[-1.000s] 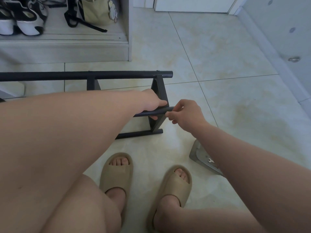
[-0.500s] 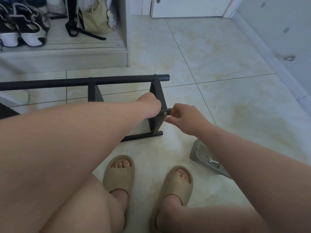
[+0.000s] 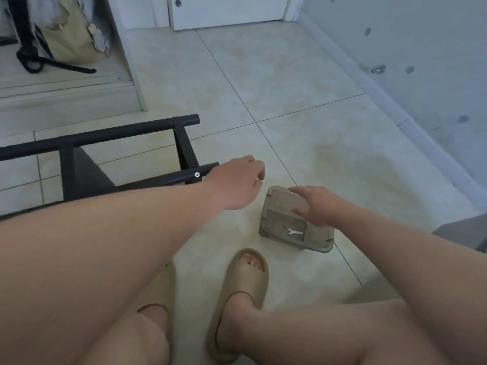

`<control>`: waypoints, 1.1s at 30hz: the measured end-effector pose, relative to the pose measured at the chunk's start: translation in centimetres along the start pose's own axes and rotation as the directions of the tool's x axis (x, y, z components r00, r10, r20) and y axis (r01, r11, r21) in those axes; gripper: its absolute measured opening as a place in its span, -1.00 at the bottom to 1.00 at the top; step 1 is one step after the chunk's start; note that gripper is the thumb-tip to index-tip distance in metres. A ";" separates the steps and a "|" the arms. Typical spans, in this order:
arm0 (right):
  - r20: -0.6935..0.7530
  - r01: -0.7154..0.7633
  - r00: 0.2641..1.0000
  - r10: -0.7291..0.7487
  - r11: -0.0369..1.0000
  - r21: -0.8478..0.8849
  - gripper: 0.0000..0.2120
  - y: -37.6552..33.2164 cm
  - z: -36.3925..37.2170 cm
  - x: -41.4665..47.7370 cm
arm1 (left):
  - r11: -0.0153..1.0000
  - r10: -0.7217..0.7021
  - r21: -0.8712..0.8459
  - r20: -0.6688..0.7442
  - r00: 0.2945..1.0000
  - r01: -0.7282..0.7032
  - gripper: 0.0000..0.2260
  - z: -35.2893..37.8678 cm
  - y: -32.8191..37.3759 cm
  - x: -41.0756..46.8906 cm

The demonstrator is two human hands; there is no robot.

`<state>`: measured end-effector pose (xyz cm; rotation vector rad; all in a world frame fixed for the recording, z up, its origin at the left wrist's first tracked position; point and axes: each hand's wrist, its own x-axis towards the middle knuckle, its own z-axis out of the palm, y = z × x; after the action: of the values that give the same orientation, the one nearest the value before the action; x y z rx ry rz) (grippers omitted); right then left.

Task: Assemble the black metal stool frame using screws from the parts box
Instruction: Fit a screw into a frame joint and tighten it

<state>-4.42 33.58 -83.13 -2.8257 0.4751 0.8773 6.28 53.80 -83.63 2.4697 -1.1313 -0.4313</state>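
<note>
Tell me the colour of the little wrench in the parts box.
The wrench is silvery white; head view.

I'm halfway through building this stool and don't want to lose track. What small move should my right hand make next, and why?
Probably shift the right hand nearer, to the small wrench lying bare in the parts box. A screw already sits in the black frame bar, the left hand is free beside it, and no loose screws show.
</note>
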 end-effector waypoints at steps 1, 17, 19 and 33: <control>0.048 -0.033 0.998 0.034 0.999 -0.011 -0.42 1.3 0.6 0.6 | 0.999 0.020 0.048 0.072 0.997 -0.024 -0.81 0.9 0.3 0.3; 0.179 -0.048 0.983 0.029 0.994 0.102 -0.65 8.1 12.1 13.6 | 1.000 0.004 0.024 0.335 0.942 -0.012 -0.66 16.5 -2.8 4.5; 0.158 0.025 0.986 -0.054 0.983 0.179 -0.66 7.0 13.6 14.4 | 0.995 0.016 -0.096 0.300 0.954 0.013 -0.67 17.4 -3.7 4.5; 0.137 0.271 0.943 -0.302 0.940 0.208 -0.78 4.7 18.7 17.6 | 0.976 0.008 -0.214 0.227 0.974 0.041 -0.66 19.0 -5.1 3.9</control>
<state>-2.10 28.92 -108.71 -2.5369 0.1088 0.9430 3.97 49.72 -103.12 2.2822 -1.0842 -0.8153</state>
